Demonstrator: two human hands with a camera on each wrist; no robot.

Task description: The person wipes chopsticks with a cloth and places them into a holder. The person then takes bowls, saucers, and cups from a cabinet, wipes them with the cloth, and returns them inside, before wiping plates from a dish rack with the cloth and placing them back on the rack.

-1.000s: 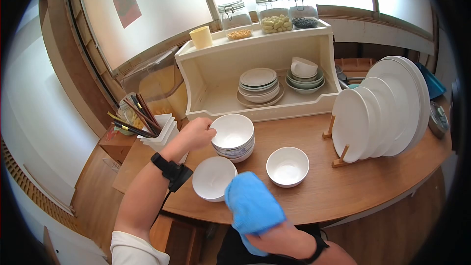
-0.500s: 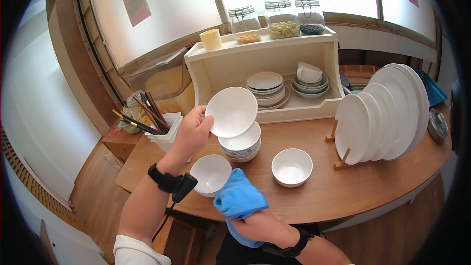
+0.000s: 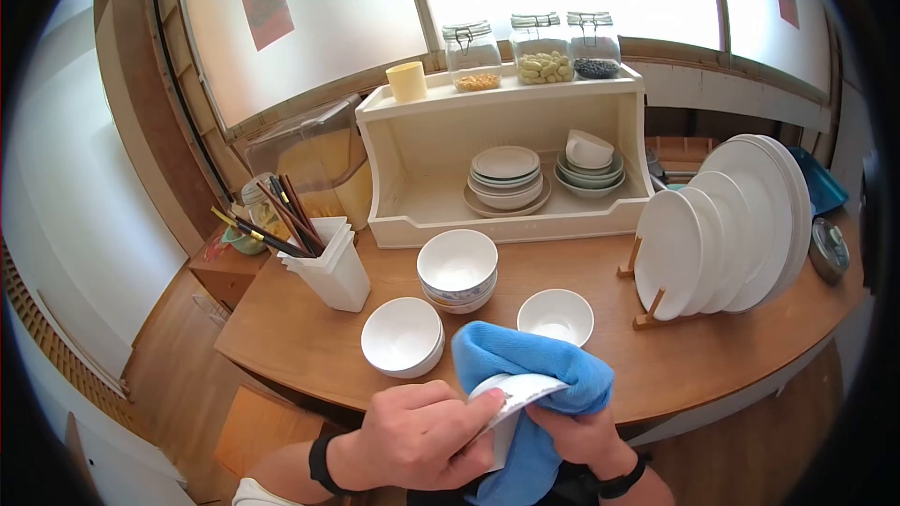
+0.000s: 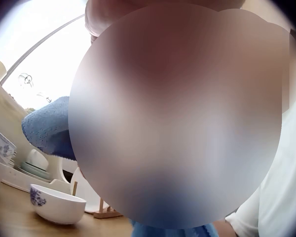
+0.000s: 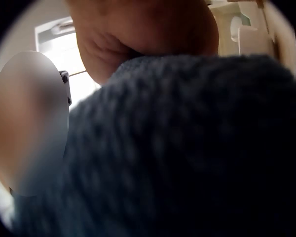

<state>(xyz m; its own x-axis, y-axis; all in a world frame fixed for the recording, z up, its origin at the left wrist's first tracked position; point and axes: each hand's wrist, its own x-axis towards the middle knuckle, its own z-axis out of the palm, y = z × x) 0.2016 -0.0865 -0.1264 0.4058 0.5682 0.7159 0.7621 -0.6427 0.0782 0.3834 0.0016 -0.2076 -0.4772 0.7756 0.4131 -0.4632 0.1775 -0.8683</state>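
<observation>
Low at the table's front edge, my left hand (image 3: 417,436) pinches a white bowl (image 3: 517,392) by its rim, the bowl tipped on its side. My right hand (image 3: 581,431) grips a blue cloth (image 3: 534,351) that wraps over the bowl's far side. The bowl's inside is mostly hidden. That cloth (image 5: 187,148) fills much of the right wrist view. Beyond the hands stand a bowl stack (image 3: 457,262) with blue-patterned sides, a pair of nested white bowls (image 3: 401,335) at left, and a single white bowl (image 3: 553,312) partly behind the cloth.
A wooden rack (image 3: 649,317) holds upright white plates (image 3: 670,253) at right. White holders (image 3: 339,272) with chopsticks (image 3: 291,215) stand at left. At the back, a cream shelf (image 3: 506,234) carries stacked plates (image 3: 506,164), bowls and a cup, with glass jars (image 3: 542,52) on top.
My left hand lifted the top bowl off the rear stack and brought it down toward me. The right hand moved the cloth from the left bowls onto the held bowl.
</observation>
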